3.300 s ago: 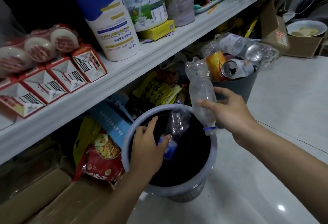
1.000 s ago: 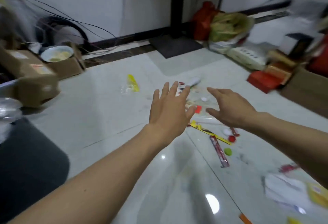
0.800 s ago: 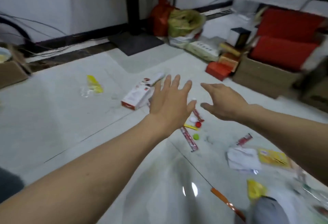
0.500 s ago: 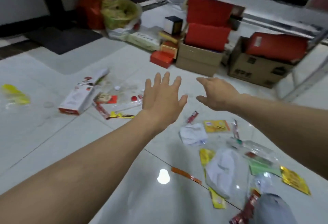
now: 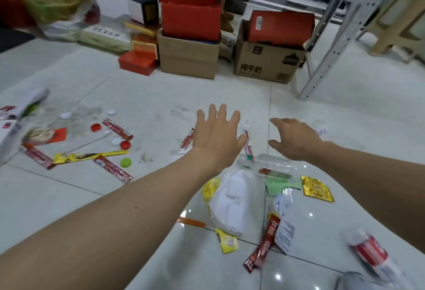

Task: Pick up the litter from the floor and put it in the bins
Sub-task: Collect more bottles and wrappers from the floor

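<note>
Left hand (image 5: 217, 135) and right hand (image 5: 296, 139) both spread empty, clear bottle (image 5: 271, 163) lies crosswise just short of my right one.

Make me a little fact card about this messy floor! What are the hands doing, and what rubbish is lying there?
Place: tiled floor strewn with litter
Left hand: open, fingers spread, holding nothing
Right hand: open, beside the left, holding nothing
Near the hands: clear plastic bottle, white plastic bag
Off to the left: green bottle cap, red bottle cap, long yellow wrapper
Right of the bottle: gold sachet
Behind: cardboard boxes
</note>
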`<action>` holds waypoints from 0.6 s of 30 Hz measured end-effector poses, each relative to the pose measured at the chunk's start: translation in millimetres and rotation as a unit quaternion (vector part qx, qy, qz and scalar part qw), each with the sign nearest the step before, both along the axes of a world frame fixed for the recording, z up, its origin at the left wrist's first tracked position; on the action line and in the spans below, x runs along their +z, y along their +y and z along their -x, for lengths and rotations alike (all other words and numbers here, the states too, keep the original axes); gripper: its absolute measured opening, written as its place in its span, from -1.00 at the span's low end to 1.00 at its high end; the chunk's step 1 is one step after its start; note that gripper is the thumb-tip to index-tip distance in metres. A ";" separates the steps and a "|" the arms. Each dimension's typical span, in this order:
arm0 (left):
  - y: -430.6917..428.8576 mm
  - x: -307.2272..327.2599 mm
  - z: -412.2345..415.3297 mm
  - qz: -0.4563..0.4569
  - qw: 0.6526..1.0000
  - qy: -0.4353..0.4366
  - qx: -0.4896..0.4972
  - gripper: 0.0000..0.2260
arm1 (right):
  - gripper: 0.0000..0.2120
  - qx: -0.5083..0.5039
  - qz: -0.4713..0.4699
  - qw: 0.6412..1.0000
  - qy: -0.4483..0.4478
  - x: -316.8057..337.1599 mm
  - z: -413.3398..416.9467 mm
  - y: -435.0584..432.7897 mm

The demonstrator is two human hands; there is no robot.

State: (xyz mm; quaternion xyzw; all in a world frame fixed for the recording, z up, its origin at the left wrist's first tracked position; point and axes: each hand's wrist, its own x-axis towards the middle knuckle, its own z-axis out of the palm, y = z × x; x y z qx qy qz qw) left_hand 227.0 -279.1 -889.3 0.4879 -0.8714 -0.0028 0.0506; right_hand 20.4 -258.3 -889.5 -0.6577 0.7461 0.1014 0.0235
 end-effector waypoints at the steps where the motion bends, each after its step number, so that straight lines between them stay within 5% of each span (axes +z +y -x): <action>1: 0.9 -5.8 12.5 0.001 1.000 -0.004 -0.006 -0.50 | -0.45 -0.004 -0.007 1.000 -0.001 -7.5 14.2 2.9; 18: -4.8 -96.8 138.5 -0.027 0.996 -0.083 0.018 -0.46 | -0.29 0.076 -0.116 0.984 -0.114 -136.2 135.5 -5.1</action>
